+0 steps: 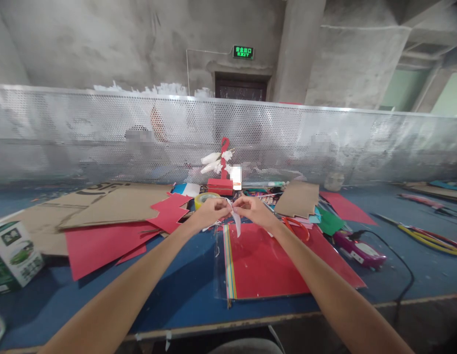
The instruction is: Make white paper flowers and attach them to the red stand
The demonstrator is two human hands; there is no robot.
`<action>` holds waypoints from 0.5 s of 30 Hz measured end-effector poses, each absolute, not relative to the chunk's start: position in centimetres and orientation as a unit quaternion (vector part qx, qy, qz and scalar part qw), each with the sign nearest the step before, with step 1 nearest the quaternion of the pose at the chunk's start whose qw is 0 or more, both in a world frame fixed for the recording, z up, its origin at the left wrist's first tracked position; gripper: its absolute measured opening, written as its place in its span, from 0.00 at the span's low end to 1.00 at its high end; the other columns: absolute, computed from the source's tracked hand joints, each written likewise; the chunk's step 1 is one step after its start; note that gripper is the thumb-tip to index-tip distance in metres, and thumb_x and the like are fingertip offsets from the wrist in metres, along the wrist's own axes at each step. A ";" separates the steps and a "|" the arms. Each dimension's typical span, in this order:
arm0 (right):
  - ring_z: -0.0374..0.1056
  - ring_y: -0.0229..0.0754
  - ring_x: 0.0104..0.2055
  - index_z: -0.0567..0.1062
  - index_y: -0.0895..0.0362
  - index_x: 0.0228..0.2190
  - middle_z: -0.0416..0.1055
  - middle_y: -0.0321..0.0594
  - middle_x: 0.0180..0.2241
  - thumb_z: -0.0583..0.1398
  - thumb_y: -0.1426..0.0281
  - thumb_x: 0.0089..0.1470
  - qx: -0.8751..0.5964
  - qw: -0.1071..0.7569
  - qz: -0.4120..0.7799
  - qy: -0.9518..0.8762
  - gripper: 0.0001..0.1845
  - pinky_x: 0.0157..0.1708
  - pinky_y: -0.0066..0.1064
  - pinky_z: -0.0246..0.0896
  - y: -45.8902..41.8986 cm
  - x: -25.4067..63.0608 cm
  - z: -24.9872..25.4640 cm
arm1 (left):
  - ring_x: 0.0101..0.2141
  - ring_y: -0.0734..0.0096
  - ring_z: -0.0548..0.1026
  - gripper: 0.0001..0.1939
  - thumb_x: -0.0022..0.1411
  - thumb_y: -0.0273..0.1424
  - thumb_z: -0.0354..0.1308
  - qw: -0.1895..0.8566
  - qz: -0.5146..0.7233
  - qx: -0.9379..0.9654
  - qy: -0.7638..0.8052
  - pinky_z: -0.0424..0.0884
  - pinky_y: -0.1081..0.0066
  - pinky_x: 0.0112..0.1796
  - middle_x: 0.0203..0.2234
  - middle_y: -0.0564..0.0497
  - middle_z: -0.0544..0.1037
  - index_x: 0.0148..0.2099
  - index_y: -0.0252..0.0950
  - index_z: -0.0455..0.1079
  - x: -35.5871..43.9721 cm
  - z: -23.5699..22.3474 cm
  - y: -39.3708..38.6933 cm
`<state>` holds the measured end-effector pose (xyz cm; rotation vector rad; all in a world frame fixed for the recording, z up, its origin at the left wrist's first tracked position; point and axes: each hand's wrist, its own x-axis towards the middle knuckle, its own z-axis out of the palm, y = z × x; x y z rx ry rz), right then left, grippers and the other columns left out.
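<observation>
A narrow white strip [237, 226], likely paper or thin film, is at the centre of the frame, its lower end hanging loose. The left hand [213, 209] and right hand [255, 210] meet at its upper part, thumbs and fingertips closed in a pinch on it, almost no gap showing. The fine detail at the fingertips is too small to tell.

The strip looks light and soft, so uneven pulling could crease or tear it, and a loosened pinch could let it drop onto the red sheets [272, 265] below. The right forearm passes over those sheets and could drag them if it lowers. At the right, a black cable [412, 278] trails over the table edge; a snag there could pull the purple device [361, 250].

Counted: two hands, one white strip, one yellow tape roll [197, 200] just beyond the left hand, and one red stand [224, 147] at upper centre with two long white buds [211, 158] and smaller blossoms too blurred to count. One purple device, one green piece [329, 222] at right of centre, one green-and-white carton [15, 258] at lower left, one lit exit sign [243, 52] at the top. The red sheets overlap; their number cannot be told.
</observation>
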<state>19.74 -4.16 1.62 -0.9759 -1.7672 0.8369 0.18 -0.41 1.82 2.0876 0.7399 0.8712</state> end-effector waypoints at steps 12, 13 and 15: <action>0.67 0.36 0.28 0.77 0.59 0.32 0.73 0.38 0.28 0.64 0.59 0.49 -0.402 0.460 0.373 -0.698 0.15 0.30 0.28 0.63 -4.4 19.6 1.9 | 0.25 0.75 0.68 0.15 0.57 0.41 0.60 0.345 0.395 0.798 0.296 0.62 0.75 0.27 0.25 0.55 0.69 0.34 0.35 0.63 0.2 0.7 0.6; 0.66 0.36 0.27 0.78 0.59 0.32 0.74 0.38 0.28 0.63 0.59 0.49 -0.404 0.460 0.373 -0.697 0.15 0.30 0.28 0.63 -4.5 19.5 1.9 | 0.25 0.76 0.67 0.15 0.57 0.41 0.61 0.352 0.402 0.794 0.291 0.62 0.75 0.27 0.25 0.56 0.69 0.34 0.35 0.62 0.2 0.7 0.6; 0.66 0.35 0.26 0.78 0.59 0.31 0.74 0.38 0.28 0.63 0.59 0.50 -0.407 0.459 0.373 -0.696 0.15 0.29 0.28 0.62 -4.6 19.5 2.0 | 0.25 0.77 0.66 0.15 0.56 0.39 0.62 0.363 0.413 0.788 0.278 0.62 0.75 0.27 0.25 0.57 0.67 0.34 0.36 0.61 0.2 0.8 0.7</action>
